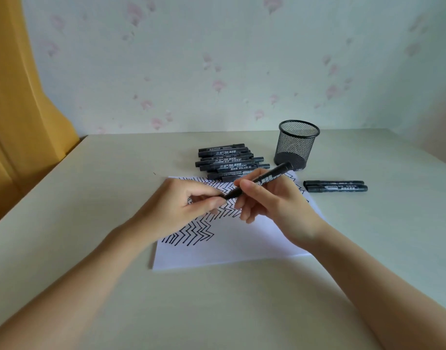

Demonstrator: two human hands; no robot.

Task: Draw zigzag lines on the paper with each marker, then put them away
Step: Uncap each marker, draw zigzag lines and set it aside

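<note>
A white sheet of paper (232, 246) lies on the table, covered in its upper part with black zigzag lines. Above it, my right hand (270, 200) grips a black marker (270, 176) by its barrel, tilted up to the right. My left hand (184, 200) pinches the marker's cap end (223, 196) with thumb and fingers. Whether the cap is on or coming off cannot be told. Behind the paper lies a pile of several black markers (229, 159). Two more markers (335, 186) lie side by side to the right of the paper.
A black mesh pen cup (296, 145) stands upright at the back right, with nothing showing above its rim. The pale table (217, 311) meets a flowered wall at the back. A yellow curtain (19, 97) hangs at the left.
</note>
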